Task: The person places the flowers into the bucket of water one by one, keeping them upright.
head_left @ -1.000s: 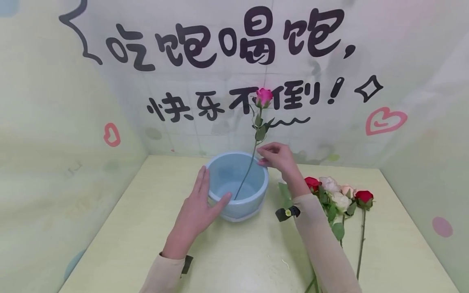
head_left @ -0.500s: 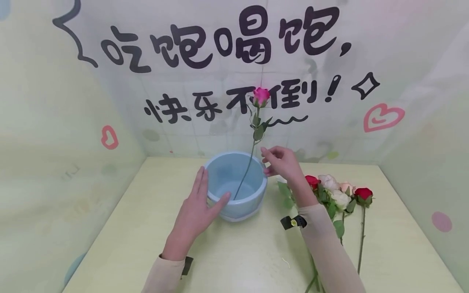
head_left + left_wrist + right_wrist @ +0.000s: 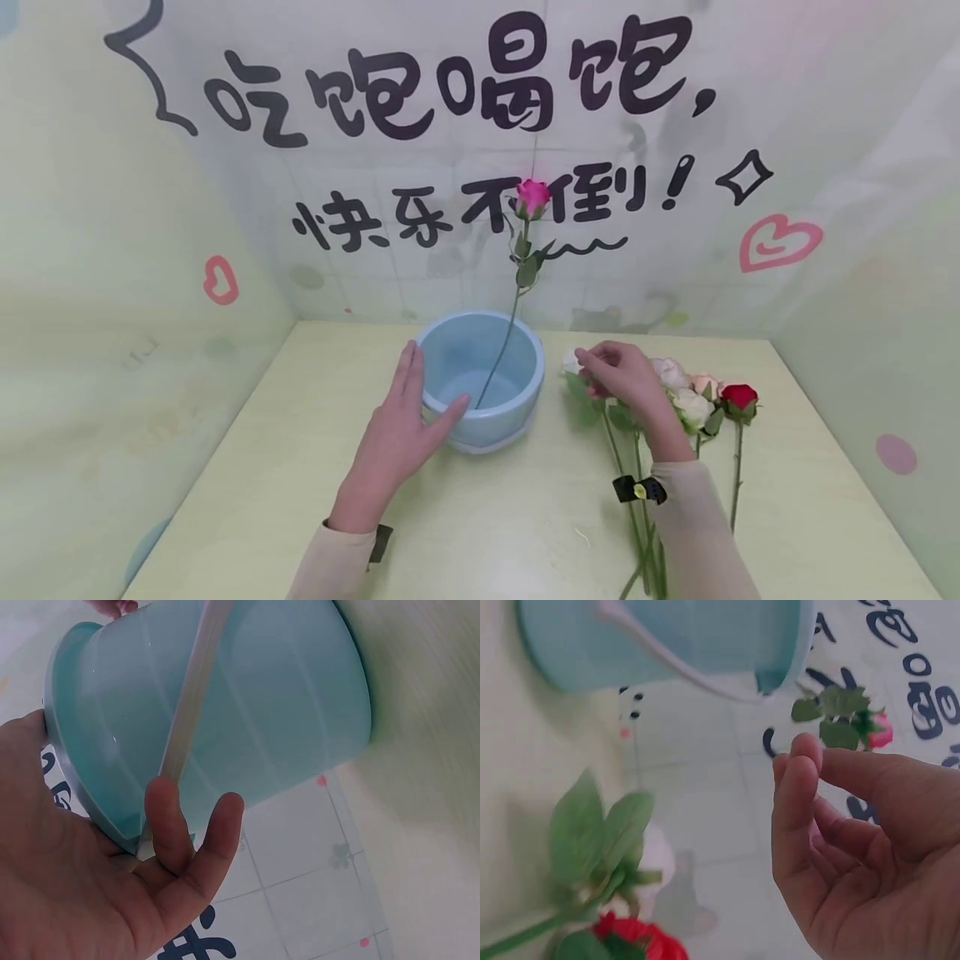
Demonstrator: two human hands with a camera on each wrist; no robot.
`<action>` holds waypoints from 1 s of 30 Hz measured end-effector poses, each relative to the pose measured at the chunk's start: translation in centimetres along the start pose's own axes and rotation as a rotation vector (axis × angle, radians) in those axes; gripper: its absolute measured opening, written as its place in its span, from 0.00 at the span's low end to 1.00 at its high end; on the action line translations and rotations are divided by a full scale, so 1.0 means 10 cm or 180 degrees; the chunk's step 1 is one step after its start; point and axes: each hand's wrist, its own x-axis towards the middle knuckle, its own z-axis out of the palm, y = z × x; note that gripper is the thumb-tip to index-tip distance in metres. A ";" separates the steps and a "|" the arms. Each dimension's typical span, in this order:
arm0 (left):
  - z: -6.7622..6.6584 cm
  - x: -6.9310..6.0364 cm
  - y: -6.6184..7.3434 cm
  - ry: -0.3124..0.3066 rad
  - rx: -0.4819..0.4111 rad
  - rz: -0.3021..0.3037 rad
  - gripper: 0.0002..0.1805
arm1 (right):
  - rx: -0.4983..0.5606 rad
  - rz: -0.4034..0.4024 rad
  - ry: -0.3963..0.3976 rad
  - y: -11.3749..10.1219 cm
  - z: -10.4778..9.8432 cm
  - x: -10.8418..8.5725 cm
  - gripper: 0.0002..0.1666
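A light-blue bucket (image 3: 491,425) stands on the table. My left hand (image 3: 399,437) holds it at the left, with the thumb over the near rim. In the left wrist view, fingers curl beside the bucket's pale handle (image 3: 187,697). A pink rose (image 3: 533,200) stands in the bucket, its stem leaning on the far rim. My right hand (image 3: 626,383) is over the flower pile, near a white bloom (image 3: 572,361). Its fingers are loosely curled and hold nothing in the right wrist view, where a red rose (image 3: 649,941) and green leaves (image 3: 581,832) lie apart from them.
To the right lie several flowers, among them a cream rose (image 3: 693,408), a pale pink rose (image 3: 706,385) and a separate red rose (image 3: 739,400). Their green stems (image 3: 647,542) point toward the table's front. A printed backdrop (image 3: 360,292) rises behind the table (image 3: 480,525).
My right hand has moved away from the pink rose's stem, right and toward the flower pile. The pink rose stays in the bucket unheld. My left hand keeps its place.
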 end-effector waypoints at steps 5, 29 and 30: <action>0.00 0.01 0.00 -0.0013 -0.0015 0.0002 0.61 | -0.0081 0.0105 0.0056 0.22 -0.11 -0.07 0.26; -0.02 0.02 0.02 -0.0052 -0.0039 -0.0042 0.61 | -0.0653 0.0370 0.0006 0.64 -0.21 -0.21 0.15; -0.02 0.01 0.02 -0.0053 -0.0040 -0.0044 0.61 | -0.0679 0.0400 -0.0015 0.65 -0.21 -0.21 0.15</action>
